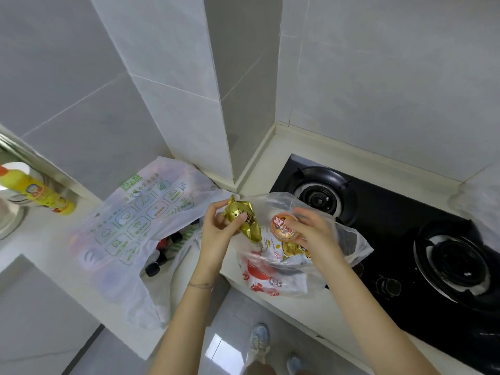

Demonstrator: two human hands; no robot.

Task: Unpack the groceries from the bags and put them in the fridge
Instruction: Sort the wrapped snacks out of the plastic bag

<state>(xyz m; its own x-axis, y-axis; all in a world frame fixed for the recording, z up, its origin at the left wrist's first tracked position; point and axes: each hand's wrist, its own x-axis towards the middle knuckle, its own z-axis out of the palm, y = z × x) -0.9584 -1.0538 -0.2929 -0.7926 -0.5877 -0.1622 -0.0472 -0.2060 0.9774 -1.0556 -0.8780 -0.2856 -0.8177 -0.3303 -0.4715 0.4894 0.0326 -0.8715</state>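
Hands: left (216, 235) grips one gold packet (253, 230); right (311, 236) pinches one round tub (284, 226); two bags (130, 226) (284, 277).

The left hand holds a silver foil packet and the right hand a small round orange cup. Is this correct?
No. In the head view the foil packet in the left hand is gold, not silver; the right hand does hold the orange cup.

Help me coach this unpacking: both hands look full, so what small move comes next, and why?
Probably carry both items off to the fridge, which is out of view. The left hand grips a gold foil packet and the right hand holds an orange cup at the clear bag, so neither can take out more.
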